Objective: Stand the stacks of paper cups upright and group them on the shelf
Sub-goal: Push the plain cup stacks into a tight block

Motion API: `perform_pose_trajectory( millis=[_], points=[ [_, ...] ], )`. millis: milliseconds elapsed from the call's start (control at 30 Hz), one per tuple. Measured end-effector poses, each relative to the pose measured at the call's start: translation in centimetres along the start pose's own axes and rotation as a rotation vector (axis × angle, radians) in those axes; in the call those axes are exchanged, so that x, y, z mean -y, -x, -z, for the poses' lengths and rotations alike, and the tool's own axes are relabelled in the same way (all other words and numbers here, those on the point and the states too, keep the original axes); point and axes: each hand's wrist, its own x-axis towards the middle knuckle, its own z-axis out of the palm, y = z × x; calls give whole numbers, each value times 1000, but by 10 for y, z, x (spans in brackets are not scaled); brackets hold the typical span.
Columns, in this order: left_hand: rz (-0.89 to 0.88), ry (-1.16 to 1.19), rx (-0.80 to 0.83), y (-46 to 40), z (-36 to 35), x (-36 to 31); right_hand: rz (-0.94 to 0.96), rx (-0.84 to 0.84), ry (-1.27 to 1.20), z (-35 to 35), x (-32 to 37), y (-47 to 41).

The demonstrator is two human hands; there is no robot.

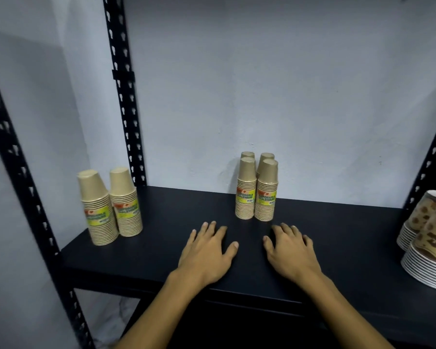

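Several upright stacks of brown paper cups with yellow-green labels stand tightly grouped (257, 190) at the back middle of the black shelf (161, 253). Two more upright brown stacks (111, 207) stand side by side at the shelf's left end. My left hand (208, 250) lies flat on the shelf, fingers spread, just in front of and left of the middle group. Palm down beside it, my right hand (291, 250) rests in front of and right of that group. Neither hand holds anything or touches a stack.
Two stacks of white cups with a brown print (428, 243) stand at the shelf's right edge, partly cut off. Black perforated uprights rise at the left (126, 102) and right (431, 159). A pale wall closes the back.
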Motion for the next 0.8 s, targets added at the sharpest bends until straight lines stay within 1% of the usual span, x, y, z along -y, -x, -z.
perform_pose_trajectory(
  millis=[233,333,400,433,467,500,600,667,733,800],
  points=[
    [-14,-27,41,56,19,29,42,72,0,-11,45,26],
    [-28,-36,114,74,38,45,140,117,-6,-17,81,36],
    [-7,-7,177,84,59,59,226,144,3,-19,104,36],
    [10,5,177,89,71,69,267,155,6,-19,115,34],
    [29,13,141,95,83,80,302,171,3,-18,125,31],
    [48,20,73,100,95,90,330,192,-7,-15,135,27],
    [98,42,-227,111,132,114,395,268,-117,-8,165,5],
    [119,68,-393,111,152,121,434,259,-272,-3,185,-9],
    [145,87,-480,107,166,129,470,205,-456,2,210,-19],
    [164,80,-482,100,171,135,481,170,-627,7,234,-25]
  ],
)
